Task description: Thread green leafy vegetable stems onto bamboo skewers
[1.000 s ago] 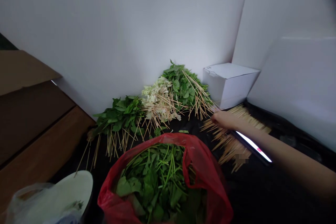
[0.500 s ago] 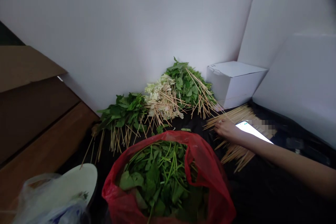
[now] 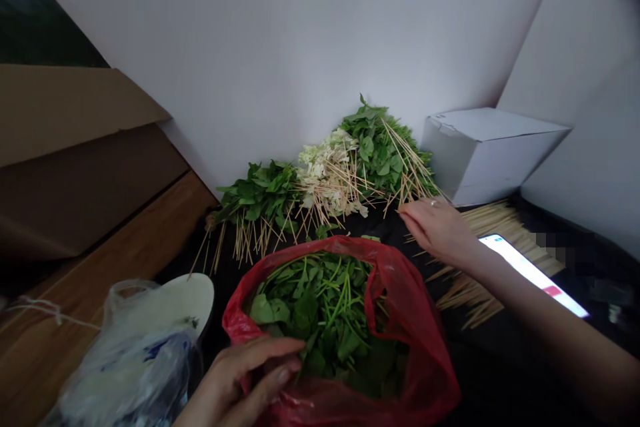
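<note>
A red plastic bag stands open at the front, full of loose green leaves and stems. My left hand reaches over its left rim, thumb and fingers slightly apart beside the leaves, with nothing clearly held. Beyond the bag on the right, my right hand is closed in a pinch; what it holds, if anything, cannot be made out. Thin wooden sticks lie beneath and right of that forearm. Skewered dark leaves, pale leaves and green leaves are heaped against the wall.
A lit phone lies on the sticks at the right. Behind them stands a white box. At the left are a white bowl, a clear plastic bag and a large cardboard box.
My left hand has come into view at the red bag. My right hand has lifted off the loose sticks, near the stick ends of the green heap. The view has shifted left.
</note>
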A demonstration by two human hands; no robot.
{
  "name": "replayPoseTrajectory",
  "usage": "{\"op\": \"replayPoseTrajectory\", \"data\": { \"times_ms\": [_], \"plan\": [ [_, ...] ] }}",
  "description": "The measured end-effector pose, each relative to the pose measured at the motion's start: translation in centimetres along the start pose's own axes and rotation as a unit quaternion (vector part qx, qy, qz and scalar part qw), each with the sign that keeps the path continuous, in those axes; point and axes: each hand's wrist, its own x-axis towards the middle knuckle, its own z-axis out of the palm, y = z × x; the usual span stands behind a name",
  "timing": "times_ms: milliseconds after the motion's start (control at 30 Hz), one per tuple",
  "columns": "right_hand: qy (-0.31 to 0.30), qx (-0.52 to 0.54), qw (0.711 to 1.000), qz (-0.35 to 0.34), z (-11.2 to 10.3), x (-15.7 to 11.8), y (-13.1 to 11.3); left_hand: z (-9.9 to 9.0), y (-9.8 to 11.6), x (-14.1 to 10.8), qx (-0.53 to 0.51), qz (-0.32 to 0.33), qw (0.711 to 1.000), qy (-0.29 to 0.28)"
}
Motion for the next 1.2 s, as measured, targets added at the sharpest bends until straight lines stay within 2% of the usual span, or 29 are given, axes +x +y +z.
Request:
{"op": "replayPoseTrajectory", "data": {
  "times_ms": [67,100,167,267,333,467,567,667,767,833,933,1000,1200],
  "plan": [
    [0.049,0.024,0.998,0.006,-1.6,1.3,-1.9,1.0,2.0,2.2,0.005,0.046,0.998,-0.034],
    [0.085,0.070,0.994,0.000,-2.4,1.8,-3.1,1.6,2.9,3.4,0.005,0.065,0.997,-0.040],
    [0.138,0.140,0.980,-0.026,-4.0,2.6,-5.5,2.7,3.9,5.6,0.015,0.093,0.995,-0.019],
    [0.066,0.239,0.965,-0.081,-5.5,3.1,-8.5,4.5,4.4,8.3,0.078,0.108,0.991,0.012],
    [0.006,0.285,0.954,-0.091,-5.7,3.2,-9.7,5.8,4.4,9.5,0.149,0.091,0.984,0.027],
    [-0.053,0.310,0.946,-0.082,-4.8,3.2,-9.7,7.9,4.5,10.5,0.289,0.003,0.957,0.023],
    [-0.062,0.315,0.944,-0.074,-3.9,3.3,-9.1,8.5,4.4,10.4,0.297,-0.006,0.955,0.009],
    [-0.065,0.313,0.945,-0.069,-3.6,3.3,-8.8,8.0,4.0,10.1,0.215,0.020,0.976,0.014],
    [-0.060,0.313,0.946,-0.067,-3.8,3.3,-8.9,6.6,3.4,9.9,0.027,0.040,0.997,0.059],
    [-0.047,0.325,0.943,-0.057,-4.2,3.1,-8.9,5.8,3.0,9.8,-0.133,0.029,0.986,0.099],
    [-0.019,0.332,0.942,-0.047,-4.5,2.8,-8.9,5.1,2.6,9.5,-0.306,-0.005,0.940,0.147],
    [0.003,0.318,0.947,-0.053,-4.6,2.6,-9.0,5.1,2.3,9.4,-0.343,-0.020,0.924,0.168],
    [0.070,0.257,0.960,-0.082,-4.1,2.6,-10.2,5.7,1.6,9.3,-0.360,-0.056,0.914,0.180]
  ]
}}
